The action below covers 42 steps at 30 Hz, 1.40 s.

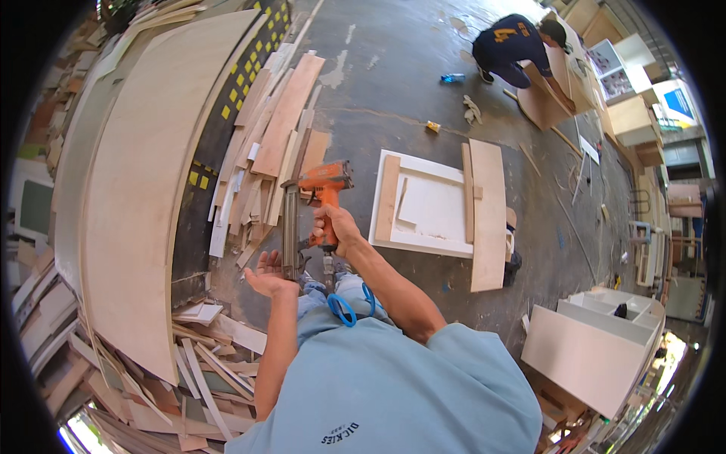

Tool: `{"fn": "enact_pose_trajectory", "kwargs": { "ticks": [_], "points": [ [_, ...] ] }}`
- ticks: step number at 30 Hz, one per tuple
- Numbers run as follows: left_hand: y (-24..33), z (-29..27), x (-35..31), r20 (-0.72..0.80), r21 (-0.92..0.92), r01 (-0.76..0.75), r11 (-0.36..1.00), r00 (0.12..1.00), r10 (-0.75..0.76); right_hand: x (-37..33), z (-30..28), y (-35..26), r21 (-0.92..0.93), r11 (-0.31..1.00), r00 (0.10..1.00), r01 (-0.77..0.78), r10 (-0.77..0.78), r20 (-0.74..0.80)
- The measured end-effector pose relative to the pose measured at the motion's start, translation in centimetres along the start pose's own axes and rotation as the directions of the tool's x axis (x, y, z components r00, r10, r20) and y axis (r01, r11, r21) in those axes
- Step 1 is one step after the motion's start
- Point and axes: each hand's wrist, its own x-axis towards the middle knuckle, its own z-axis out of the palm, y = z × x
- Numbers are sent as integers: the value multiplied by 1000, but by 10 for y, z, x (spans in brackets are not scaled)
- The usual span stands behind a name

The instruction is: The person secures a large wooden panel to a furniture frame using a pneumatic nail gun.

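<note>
My right hand (342, 229) is wrapped round the grip of an orange nail gun (325, 177), held in front of my body. Its long metal magazine (290, 231) points down toward my left hand (271, 278). That hand is palm up with the fingers spread, close beside the magazine's lower end; whether it touches the magazine I cannot tell. A blue air hose (344, 312) loops below the gun, against my shirt. On the floor to the right lies a white panel (435, 244) with wooden strips on it, and a pale plywood board (488, 227) lies along its right side.
Loose wood strips (287, 113) lie in a pile at the left, next to a large plywood sheet (144, 174). More offcuts (219, 378) fill the lower left. A co-worker (518, 49) bends over a curved board at the far right. A white cabinet (590, 348) stands at the lower right.
</note>
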Motion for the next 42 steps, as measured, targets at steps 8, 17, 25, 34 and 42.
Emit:
{"fn": "enact_pose_trajectory", "kwargs": {
  "ticks": [8,17,25,34,42],
  "points": [
    [1,26,-2,177,-249,-128,960,969,175,-17,26,-23,-200,967,979,155,-123,163],
    [21,-33,1,-131,-656,-88,749,991,2,-14,48,-42,-284,919,931,272,-176,321],
    [26,18,-14,143,-677,-40,735,972,185,-22,72,-12,-338,901,871,272,-82,484],
    [66,-144,51,-140,-375,-220,900,974,180,33,76,-16,-743,570,911,351,-24,412],
    [153,-393,128,-522,-685,-600,413,800,296,75,52,54,-925,250,957,286,-29,288]
  ]
}}
